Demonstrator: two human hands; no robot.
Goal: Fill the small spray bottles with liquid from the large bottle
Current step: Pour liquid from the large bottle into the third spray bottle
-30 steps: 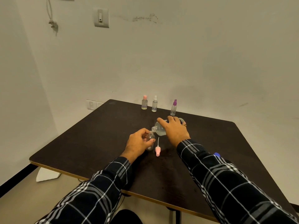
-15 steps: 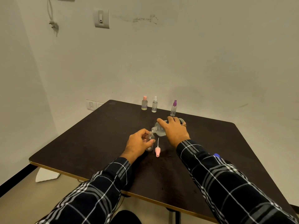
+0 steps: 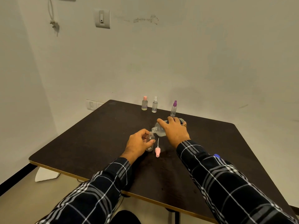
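Left hand point(image 3: 139, 143): fingers curled round small bottle point(image 3: 150, 139), upright, centre of table point(image 3: 97, 135). Right hand point(image 3: 174, 130): grips large bottle point(image 3: 159, 130), tipped, mouth at its 1 o'clock. Nothing shifted this past second; pour judged ongoing.

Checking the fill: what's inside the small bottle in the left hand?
The small bottle is uncapped and clear; the left hand grips its body, hiding any liquid level. The right hand tips the large bottle over its neck.

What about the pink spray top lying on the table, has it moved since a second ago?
No. The pink spray top lies in the same spot, just as far from the near edge of the table as before.
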